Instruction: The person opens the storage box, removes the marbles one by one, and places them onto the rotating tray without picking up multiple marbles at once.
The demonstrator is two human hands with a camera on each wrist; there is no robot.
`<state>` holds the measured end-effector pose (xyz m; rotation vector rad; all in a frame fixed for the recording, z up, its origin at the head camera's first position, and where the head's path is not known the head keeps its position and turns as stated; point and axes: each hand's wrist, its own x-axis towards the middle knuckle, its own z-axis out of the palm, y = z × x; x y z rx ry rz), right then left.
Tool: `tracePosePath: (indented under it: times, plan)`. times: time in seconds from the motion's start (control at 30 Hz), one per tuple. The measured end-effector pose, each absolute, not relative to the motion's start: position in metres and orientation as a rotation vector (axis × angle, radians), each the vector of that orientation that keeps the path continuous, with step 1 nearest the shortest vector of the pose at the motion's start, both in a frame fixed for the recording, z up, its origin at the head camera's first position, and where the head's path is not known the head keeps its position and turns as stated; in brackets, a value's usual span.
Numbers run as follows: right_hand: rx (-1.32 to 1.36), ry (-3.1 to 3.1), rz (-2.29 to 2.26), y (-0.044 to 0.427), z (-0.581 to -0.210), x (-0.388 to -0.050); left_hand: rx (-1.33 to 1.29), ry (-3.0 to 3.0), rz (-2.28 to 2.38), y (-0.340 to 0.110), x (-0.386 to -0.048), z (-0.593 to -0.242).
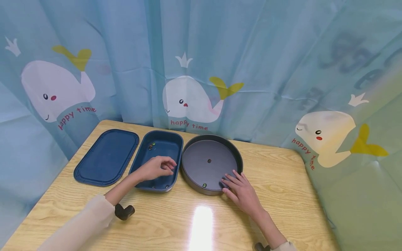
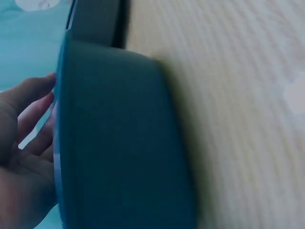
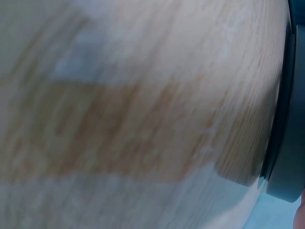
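Note:
My left hand [image 1: 156, 168] hovers over the blue rectangular box [image 1: 174, 139], its fingers relaxed and loosely bent, nothing visible in them. The left wrist view shows that hand [image 2: 26, 152] beyond the box wall [image 2: 119, 138], fingertips hidden by the rim. Small marbles [image 1: 152, 145] lie at the back of the box, with others near its front. Beside it stands a round dark grey pan [image 1: 216, 150]. One brown marble [image 1: 209, 161] sits mid-pan, a green marble [image 1: 205, 185] near its front wall. With fingers spread, my right hand [image 1: 243, 191] rests at the pan's front right rim.
A flat blue lid [image 1: 108, 157] lies left of the box on the wooden table [image 1: 270, 181]. Behind the table hangs a blue curtain [image 1: 132, 62] with whale prints. Light reflects on the table's front part.

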<state>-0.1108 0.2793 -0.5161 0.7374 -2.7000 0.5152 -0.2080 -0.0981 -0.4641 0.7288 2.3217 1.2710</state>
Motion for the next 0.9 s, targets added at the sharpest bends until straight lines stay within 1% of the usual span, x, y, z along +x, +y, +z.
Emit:
tracePosePath:
  times: [0.3, 0.43, 0.63, 0.9]
  plan:
    - [0.735, -2.702, 0.52, 0.279, -0.517, -0.112, 0.855, 2.134, 1.177, -0.107, -0.207, -0.48]
    - [0.739, -2.697, 0.519, 0.278, -0.518, -0.111, 0.856, 2.133, 1.117, -0.106, -0.205, -0.485]
    - [0.734, -2.702, 0.534, 0.278, -0.517, -0.11, 0.845, 2.161, 1.056, -0.103, -0.204, -0.488]
    - [0.732, -2.693, 0.538, 0.279, -0.518, -0.11, 0.894, 2.205, 0.98, -0.101, -0.203, -0.487]
